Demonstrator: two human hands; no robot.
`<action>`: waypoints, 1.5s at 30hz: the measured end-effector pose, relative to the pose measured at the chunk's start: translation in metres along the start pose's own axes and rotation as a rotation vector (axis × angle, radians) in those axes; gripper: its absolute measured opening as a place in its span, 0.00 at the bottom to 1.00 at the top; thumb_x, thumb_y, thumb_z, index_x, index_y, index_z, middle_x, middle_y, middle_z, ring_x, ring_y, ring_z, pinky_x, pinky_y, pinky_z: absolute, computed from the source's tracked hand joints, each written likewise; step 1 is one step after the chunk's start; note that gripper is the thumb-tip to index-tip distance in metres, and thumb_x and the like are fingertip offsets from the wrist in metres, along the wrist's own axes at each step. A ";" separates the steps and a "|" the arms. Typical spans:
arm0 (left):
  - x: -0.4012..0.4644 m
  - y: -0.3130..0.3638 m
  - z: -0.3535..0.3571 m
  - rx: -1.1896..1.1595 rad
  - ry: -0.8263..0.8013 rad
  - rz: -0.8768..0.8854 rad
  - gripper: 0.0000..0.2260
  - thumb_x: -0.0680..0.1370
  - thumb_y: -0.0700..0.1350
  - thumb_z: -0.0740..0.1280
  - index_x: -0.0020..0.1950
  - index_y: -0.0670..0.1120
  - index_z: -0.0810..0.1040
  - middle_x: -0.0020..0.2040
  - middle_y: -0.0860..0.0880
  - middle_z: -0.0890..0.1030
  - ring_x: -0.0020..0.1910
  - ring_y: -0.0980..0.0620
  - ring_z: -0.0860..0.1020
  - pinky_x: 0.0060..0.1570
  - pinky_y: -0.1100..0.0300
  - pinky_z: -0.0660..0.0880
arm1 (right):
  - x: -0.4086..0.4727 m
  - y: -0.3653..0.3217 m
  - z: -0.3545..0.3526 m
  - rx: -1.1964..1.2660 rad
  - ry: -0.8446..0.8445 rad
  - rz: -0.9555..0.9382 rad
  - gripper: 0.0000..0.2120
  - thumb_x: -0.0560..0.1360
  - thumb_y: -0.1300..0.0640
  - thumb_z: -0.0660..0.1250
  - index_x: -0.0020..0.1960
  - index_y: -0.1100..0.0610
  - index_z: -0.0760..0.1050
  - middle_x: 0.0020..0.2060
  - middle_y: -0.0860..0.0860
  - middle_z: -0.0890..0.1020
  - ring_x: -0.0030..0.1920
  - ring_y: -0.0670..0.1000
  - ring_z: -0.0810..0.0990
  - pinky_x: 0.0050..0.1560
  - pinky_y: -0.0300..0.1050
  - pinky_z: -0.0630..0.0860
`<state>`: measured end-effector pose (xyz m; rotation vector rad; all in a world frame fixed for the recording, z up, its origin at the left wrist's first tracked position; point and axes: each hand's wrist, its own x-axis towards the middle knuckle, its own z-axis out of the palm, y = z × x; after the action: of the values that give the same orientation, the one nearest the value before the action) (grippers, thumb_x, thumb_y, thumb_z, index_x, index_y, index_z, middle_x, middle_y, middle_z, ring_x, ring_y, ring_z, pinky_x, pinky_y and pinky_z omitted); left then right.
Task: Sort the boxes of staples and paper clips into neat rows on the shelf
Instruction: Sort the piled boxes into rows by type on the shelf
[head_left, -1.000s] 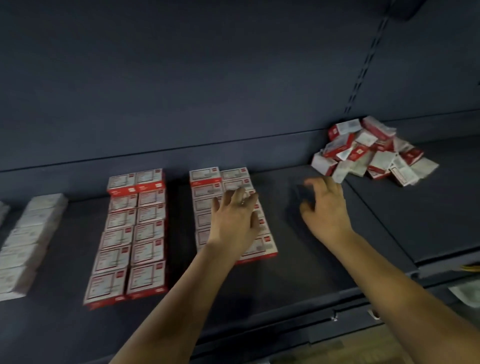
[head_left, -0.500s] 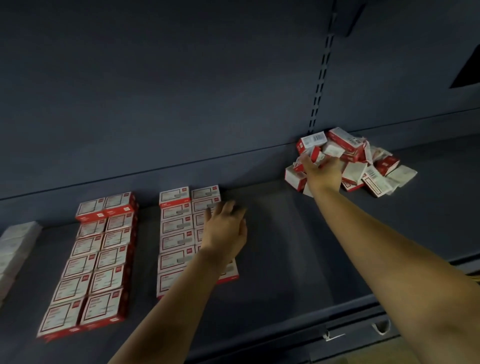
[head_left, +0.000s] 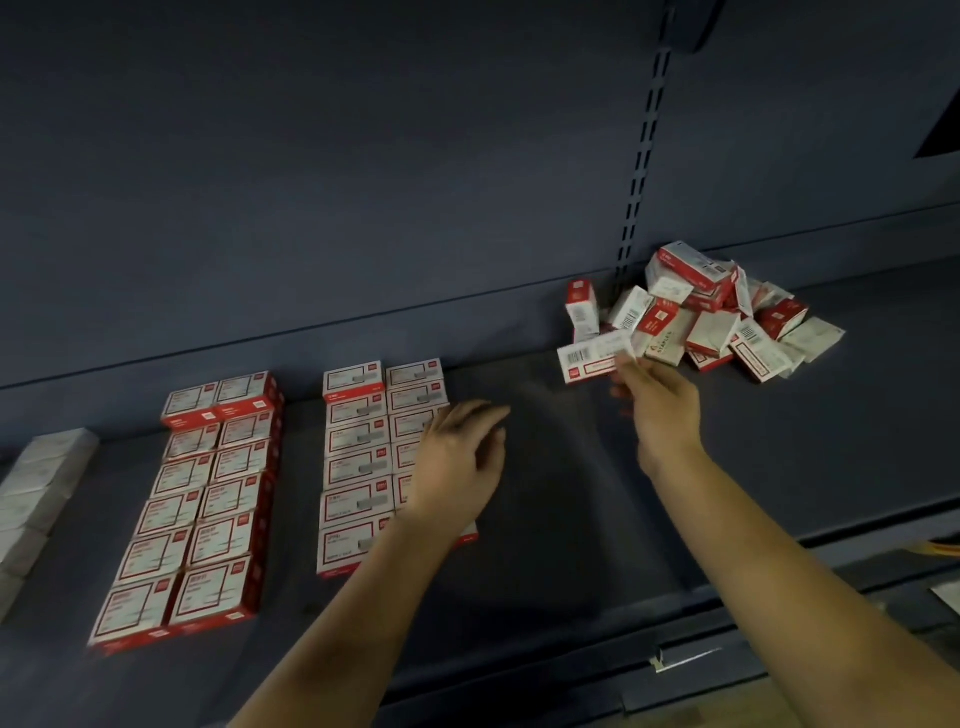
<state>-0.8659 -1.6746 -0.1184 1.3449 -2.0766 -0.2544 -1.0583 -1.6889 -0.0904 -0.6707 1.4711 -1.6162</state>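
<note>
My right hand (head_left: 662, 410) pinches one red-white box (head_left: 592, 359) just beside the loose pile (head_left: 727, 317) on the shelf (head_left: 571, 519). My left hand (head_left: 460, 460), fingers relaxed, rests over the middle rows (head_left: 358, 462).

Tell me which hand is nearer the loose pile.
Right. The right hand sits just below the pile's left edge, holding a box; the left hand lies far left over the rows.

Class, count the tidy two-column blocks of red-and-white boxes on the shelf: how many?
2: the left block beside the white row, and the middle block, partly covered by the left hand.
</note>
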 end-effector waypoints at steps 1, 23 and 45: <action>0.000 0.006 -0.002 -0.059 0.006 -0.019 0.14 0.78 0.46 0.63 0.62 0.45 0.77 0.57 0.46 0.79 0.57 0.49 0.76 0.58 0.56 0.72 | -0.007 0.001 -0.001 0.014 -0.028 0.023 0.04 0.76 0.58 0.66 0.43 0.55 0.78 0.36 0.46 0.80 0.35 0.42 0.76 0.34 0.34 0.72; -0.009 0.026 -0.040 -1.264 0.173 -0.626 0.10 0.75 0.35 0.65 0.50 0.46 0.82 0.45 0.51 0.83 0.43 0.57 0.81 0.43 0.65 0.76 | -0.074 0.009 0.005 -0.104 -0.408 -0.087 0.07 0.75 0.63 0.65 0.48 0.52 0.76 0.39 0.49 0.81 0.39 0.42 0.79 0.41 0.37 0.74; -0.037 -0.016 -0.063 -1.469 -0.067 -0.594 0.19 0.77 0.27 0.54 0.59 0.43 0.76 0.53 0.43 0.81 0.52 0.45 0.80 0.44 0.56 0.80 | -0.077 0.004 0.035 -0.072 -0.740 0.023 0.04 0.76 0.66 0.62 0.48 0.61 0.75 0.34 0.51 0.81 0.32 0.47 0.77 0.32 0.39 0.75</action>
<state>-0.8057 -1.6388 -0.0919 0.8538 -0.8749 -1.6610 -0.9892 -1.6419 -0.0773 -1.1365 0.9779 -1.1088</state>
